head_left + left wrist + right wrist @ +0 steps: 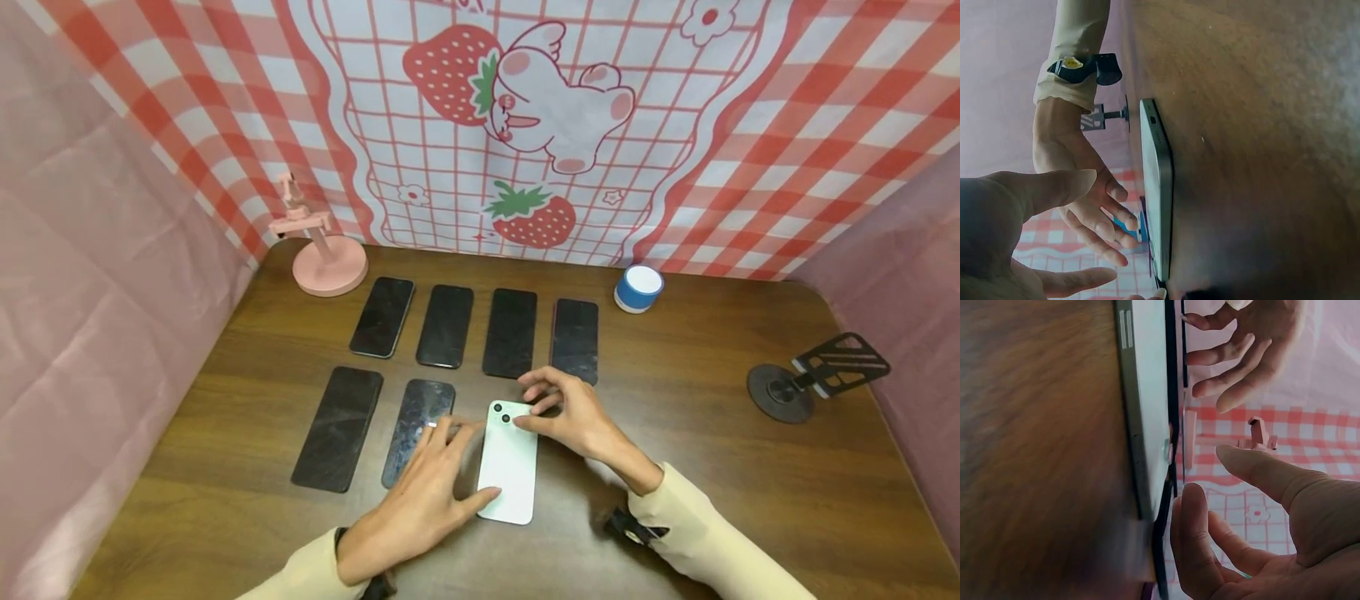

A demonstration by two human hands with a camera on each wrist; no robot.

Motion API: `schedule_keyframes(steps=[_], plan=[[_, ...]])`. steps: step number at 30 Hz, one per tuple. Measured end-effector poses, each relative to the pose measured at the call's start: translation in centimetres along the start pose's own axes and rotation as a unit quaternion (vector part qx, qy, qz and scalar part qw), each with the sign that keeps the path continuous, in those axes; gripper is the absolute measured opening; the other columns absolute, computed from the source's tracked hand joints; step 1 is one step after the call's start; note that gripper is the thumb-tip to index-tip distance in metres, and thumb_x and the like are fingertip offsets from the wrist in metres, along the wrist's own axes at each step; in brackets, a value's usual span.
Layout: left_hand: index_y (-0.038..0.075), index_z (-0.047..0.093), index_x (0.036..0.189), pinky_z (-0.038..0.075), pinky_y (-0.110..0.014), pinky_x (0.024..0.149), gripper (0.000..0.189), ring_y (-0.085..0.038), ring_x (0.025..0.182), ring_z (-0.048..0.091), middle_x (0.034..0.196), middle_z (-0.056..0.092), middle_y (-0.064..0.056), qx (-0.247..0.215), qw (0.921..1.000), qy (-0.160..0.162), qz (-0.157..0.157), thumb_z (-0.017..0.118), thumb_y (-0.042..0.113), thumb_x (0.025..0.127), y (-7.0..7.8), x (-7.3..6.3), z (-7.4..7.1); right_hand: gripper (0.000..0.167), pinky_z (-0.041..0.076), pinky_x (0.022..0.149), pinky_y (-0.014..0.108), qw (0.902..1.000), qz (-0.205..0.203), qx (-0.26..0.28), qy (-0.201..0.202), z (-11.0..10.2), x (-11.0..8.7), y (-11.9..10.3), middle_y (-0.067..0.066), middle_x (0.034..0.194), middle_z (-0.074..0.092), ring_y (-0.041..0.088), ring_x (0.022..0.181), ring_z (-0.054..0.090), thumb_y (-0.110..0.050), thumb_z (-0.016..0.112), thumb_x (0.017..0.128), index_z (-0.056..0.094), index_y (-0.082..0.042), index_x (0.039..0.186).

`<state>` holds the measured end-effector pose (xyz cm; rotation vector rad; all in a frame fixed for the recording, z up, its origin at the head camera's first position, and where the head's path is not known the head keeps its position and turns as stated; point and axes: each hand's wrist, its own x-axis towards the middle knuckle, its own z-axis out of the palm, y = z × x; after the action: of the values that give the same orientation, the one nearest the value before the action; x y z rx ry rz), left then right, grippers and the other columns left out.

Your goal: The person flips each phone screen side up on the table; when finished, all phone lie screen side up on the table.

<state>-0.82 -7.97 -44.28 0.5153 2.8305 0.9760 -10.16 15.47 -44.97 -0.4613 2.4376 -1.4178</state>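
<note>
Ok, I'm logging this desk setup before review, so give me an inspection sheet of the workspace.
Surface: brown wooden table, no spills seen.
Job's things: white phone lying back up, cameras at its far end; six dark phones lie screen up in two rows.
Clutter: pink phone stand far left, black stand at right, blue-and-white round object.
Grippers: left hand touches the white phone's left edge with relaxed fingers; right hand touches its camera end.
Cables: nothing seen.
Surroundings: pink cloth walls, strawberry-check backdrop.

No readable text, labels, brands or numbers anywhere; backdrop (525, 125) bears only strawberry and bunny drawings.
</note>
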Motion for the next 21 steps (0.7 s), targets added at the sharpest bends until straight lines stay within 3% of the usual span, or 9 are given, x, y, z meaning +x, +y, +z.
schedule_keyframes(steps=[9,13,21], plan=[[0.011,0.052,0.151,0.053,-0.044,0.094,0.083,-0.028,0.116,0.052,0.141,0.052,-0.015,0.072,0.9961,-0.042,0.027,0.086,0.046,0.084,1.5,0.5,1.7,0.041,0.059,0.071,0.025,0.9997,0.020,-0.009,0.008,-0.6,-0.5,1.0,0.018,0.110,0.071,0.019,0.088,0.072,-0.015,0.081,0.091,0.066,0.000,0.126],[0.011,0.052,0.152,0.054,-0.044,0.095,0.086,-0.030,0.117,0.052,0.147,0.049,-0.020,0.115,0.9915,-0.042,0.045,0.085,0.050,0.083,2.0,0.6,2.5,0.037,0.060,0.067,0.025,0.9991,0.042,-0.004,0.007,-0.8,-0.5,1.0,0.018,0.111,0.071,0.018,0.087,0.072,-0.017,0.078,0.094,0.067,0.000,0.125],[0.009,0.052,0.151,0.056,-0.038,0.085,0.091,-0.031,0.110,0.050,0.145,0.048,-0.023,0.163,0.9828,-0.039,0.078,0.087,0.053,0.080,2.2,0.8,3.2,0.032,0.059,0.064,0.026,0.9978,0.066,-0.002,0.001,-0.8,-0.7,1.4,0.017,0.108,0.071,0.016,0.077,0.072,-0.015,0.076,0.095,0.069,0.001,0.122]])
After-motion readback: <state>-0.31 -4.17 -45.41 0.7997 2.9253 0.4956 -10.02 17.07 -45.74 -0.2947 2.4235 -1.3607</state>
